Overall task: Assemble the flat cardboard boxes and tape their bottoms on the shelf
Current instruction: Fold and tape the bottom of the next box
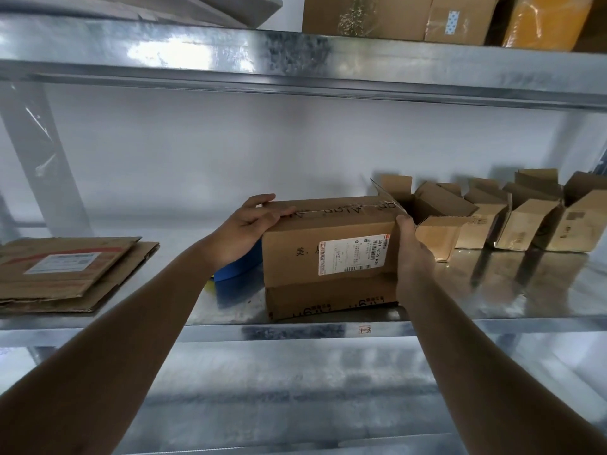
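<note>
A brown cardboard box (328,251) with a white shipping label stands on the metal shelf (295,326), its taped flaps facing up. My left hand (253,224) lies on its top left edge, fingers straight across the flap and over the tape seam. My right hand (412,254) holds the box's right side, thumb at the top corner; its fingers are hidden behind the box. A blue tape roll (235,270) lies behind my left wrist, partly hidden. Flat cardboard boxes (65,274) are stacked at the left.
Several assembled small boxes (492,218) with open top flaps stand in a row at the right of the shelf. More cartons (394,18) sit on the shelf above. A lower shelf (295,389) lies beneath my arms.
</note>
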